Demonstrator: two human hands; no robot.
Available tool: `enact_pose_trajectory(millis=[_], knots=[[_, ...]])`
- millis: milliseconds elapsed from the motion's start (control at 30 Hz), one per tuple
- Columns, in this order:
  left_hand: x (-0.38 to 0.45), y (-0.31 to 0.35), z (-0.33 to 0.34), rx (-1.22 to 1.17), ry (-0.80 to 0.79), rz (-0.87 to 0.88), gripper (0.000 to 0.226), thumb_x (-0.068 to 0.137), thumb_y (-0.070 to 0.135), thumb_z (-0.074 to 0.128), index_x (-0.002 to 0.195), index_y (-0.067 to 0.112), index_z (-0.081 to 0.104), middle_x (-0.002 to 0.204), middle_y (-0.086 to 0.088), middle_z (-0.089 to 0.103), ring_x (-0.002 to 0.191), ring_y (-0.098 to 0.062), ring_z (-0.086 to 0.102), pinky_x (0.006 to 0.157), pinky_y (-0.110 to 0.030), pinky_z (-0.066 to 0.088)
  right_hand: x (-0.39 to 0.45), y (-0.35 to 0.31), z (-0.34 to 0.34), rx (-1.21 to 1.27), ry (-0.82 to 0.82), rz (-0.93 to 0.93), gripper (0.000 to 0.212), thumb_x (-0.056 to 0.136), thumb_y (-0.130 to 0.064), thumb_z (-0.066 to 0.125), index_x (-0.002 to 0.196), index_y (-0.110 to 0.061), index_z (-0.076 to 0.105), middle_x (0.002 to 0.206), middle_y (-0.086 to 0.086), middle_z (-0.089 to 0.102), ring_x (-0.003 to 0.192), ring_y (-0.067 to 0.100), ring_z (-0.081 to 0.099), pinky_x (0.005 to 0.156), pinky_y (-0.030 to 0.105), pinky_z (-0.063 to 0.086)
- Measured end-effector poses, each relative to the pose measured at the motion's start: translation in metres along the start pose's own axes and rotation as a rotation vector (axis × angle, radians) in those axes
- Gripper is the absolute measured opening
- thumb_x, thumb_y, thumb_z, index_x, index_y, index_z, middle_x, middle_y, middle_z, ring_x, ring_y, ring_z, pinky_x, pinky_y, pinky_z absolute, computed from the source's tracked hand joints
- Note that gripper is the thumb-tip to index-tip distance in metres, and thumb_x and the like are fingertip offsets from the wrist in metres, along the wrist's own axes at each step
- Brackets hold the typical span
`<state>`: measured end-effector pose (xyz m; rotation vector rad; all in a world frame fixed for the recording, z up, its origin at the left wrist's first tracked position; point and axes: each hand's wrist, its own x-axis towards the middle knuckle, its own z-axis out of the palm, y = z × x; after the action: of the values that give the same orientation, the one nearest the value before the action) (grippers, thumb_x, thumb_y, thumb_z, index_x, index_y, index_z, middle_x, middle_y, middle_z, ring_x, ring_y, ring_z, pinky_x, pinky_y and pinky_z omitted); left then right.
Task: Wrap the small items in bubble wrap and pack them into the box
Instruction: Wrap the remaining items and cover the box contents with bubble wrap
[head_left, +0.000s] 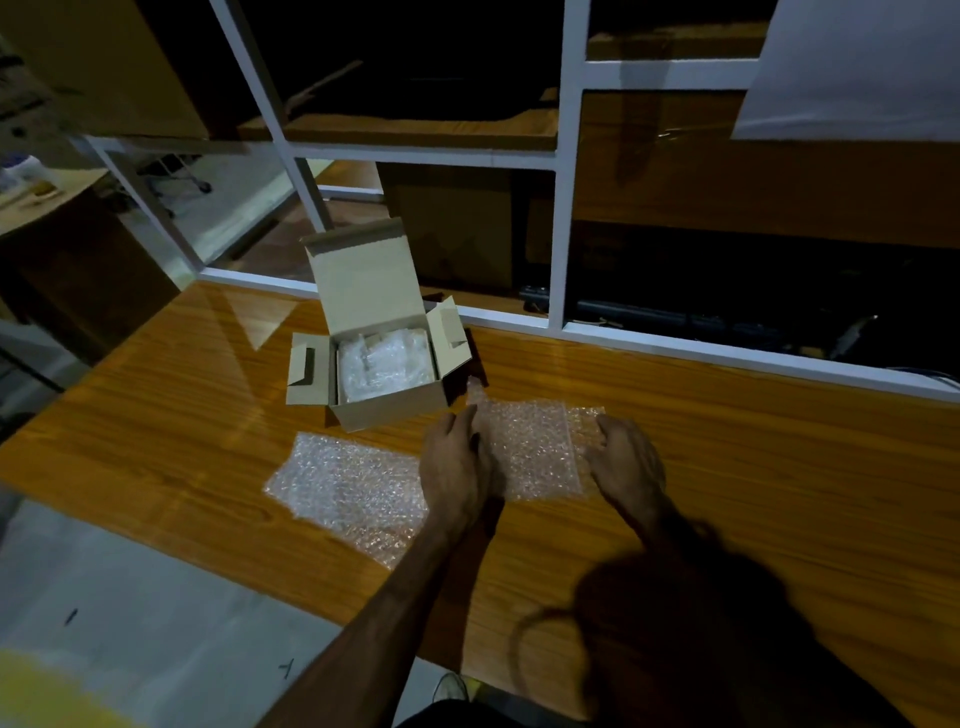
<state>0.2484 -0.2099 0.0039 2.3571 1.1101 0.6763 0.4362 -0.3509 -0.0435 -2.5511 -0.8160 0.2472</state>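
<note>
A small cardboard box (387, 402) stands open on the wooden table, lid up and side flaps out. Bubble-wrapped bundles (384, 361) fill its inside. In front of it lies a folded piece of bubble wrap (535, 449), which both hands hold. My left hand (454, 467) grips its left edge, fingers curled over it. My right hand (626, 460) grips its right edge. What the wrap covers is hidden. A second sheet of bubble wrap (343, 483) lies flat to the left, partly under my left forearm.
The wooden table (753, 467) ends in a near edge at the lower left, with grey floor beyond. A white-framed partition (558, 234) with shelves rises just behind the box. A shoe shows below the table edge.
</note>
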Motion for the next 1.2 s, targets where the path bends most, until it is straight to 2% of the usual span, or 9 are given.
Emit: enact_pose_trajectory(millis=[133, 300, 500, 600, 700, 800, 867, 967, 1200], knots=[[0.000, 0.030, 0.017, -0.102, 0.026, 0.111, 0.043, 0.100, 0.019, 0.063, 0.143, 0.016, 0.058, 0.122, -0.009, 0.066, 0.101, -0.023, 0.061, 0.076, -0.036, 0.057, 0.001, -0.007, -0.007, 0.085, -0.046, 0.069, 0.052, 0.099, -0.021, 0.071, 0.149, -0.020, 0.055, 0.115, 0.003, 0.076, 0.081, 0.019, 0.070, 0.057, 0.026, 0.050], [-0.013, 0.065, 0.044, -0.109, -0.105, 0.230, 0.041, 0.107, 0.027, 0.056, 0.147, 0.016, 0.056, 0.125, -0.009, 0.068, 0.111, -0.023, 0.059, 0.084, -0.035, 0.053, 0.009, 0.001, -0.011, 0.337, -0.073, 0.194, 0.054, 0.101, -0.006, 0.066, 0.152, -0.014, 0.053, 0.142, 0.008, 0.066, 0.106, 0.024, 0.072, 0.077, 0.034, 0.061], [-0.039, 0.068, 0.066, -0.191, -0.432, 0.476, 0.040, 0.096, 0.014, 0.060, 0.135, 0.017, 0.055, 0.117, -0.005, 0.066, 0.109, -0.018, 0.057, 0.094, -0.035, 0.050, 0.014, 0.010, -0.013, 0.617, -0.059, 0.356, 0.040, 0.100, -0.001, 0.063, 0.140, -0.004, 0.062, 0.104, 0.007, 0.070, 0.092, 0.029, 0.071, 0.076, 0.043, 0.062], [-0.049, 0.063, 0.063, -0.277, -0.407, 0.501, 0.041, 0.096, 0.019, 0.065, 0.137, 0.018, 0.056, 0.122, -0.002, 0.064, 0.113, -0.018, 0.059, 0.096, -0.033, 0.050, 0.011, 0.012, -0.012, 0.614, -0.038, 0.332, 0.027, 0.107, -0.018, 0.059, 0.127, -0.005, 0.071, 0.102, 0.009, 0.075, 0.084, 0.026, 0.072, 0.068, 0.037, 0.060], [-0.053, 0.053, 0.052, -0.329, -0.163, 0.417, 0.030, 0.104, 0.019, 0.062, 0.134, 0.016, 0.063, 0.121, -0.002, 0.070, 0.111, -0.014, 0.062, 0.098, -0.032, 0.050, 0.008, 0.005, -0.015, 0.563, -0.045, 0.283, 0.029, 0.109, -0.030, 0.057, 0.122, -0.010, 0.073, 0.094, 0.004, 0.075, 0.078, 0.022, 0.075, 0.069, 0.039, 0.065], [-0.042, 0.042, 0.041, -0.100, 0.022, 0.181, 0.036, 0.108, 0.036, 0.047, 0.133, 0.018, 0.065, 0.122, -0.003, 0.070, 0.115, -0.018, 0.058, 0.100, -0.043, 0.048, 0.006, -0.006, -0.015, 0.400, -0.049, 0.192, 0.036, 0.103, -0.028, 0.067, 0.137, -0.016, 0.065, 0.115, 0.000, 0.074, 0.073, 0.006, 0.063, 0.066, 0.033, 0.058], [-0.028, 0.035, 0.038, 0.101, -0.102, -0.004, 0.053, 0.106, 0.051, 0.035, 0.140, 0.017, 0.059, 0.132, -0.008, 0.064, 0.124, -0.027, 0.052, 0.104, -0.046, 0.041, 0.005, -0.013, -0.014, 0.361, -0.070, 0.146, 0.051, 0.098, -0.025, 0.073, 0.145, -0.017, 0.057, 0.110, -0.001, 0.073, 0.074, 0.012, 0.068, 0.069, 0.044, 0.064], [-0.015, 0.030, 0.040, 0.286, -0.274, -0.163, 0.052, 0.101, 0.059, 0.047, 0.128, 0.016, 0.058, 0.129, -0.011, 0.060, 0.125, -0.030, 0.048, 0.105, -0.049, 0.036, 0.004, -0.020, -0.012, 0.303, -0.100, 0.114, 0.067, 0.090, -0.009, 0.079, 0.150, -0.017, 0.050, 0.094, -0.003, 0.068, 0.074, 0.021, 0.072, 0.064, 0.049, 0.065], [0.000, 0.034, 0.056, 0.192, -0.390, -0.306, 0.035, 0.081, 0.053, 0.070, 0.091, 0.020, 0.065, 0.111, -0.005, 0.062, 0.115, -0.030, 0.053, 0.099, -0.047, 0.040, 0.013, -0.022, -0.017, 0.312, -0.161, 0.135, 0.084, 0.082, -0.005, 0.086, 0.153, -0.017, 0.043, 0.101, -0.002, 0.067, 0.081, 0.020, 0.072, 0.068, 0.044, 0.066]])
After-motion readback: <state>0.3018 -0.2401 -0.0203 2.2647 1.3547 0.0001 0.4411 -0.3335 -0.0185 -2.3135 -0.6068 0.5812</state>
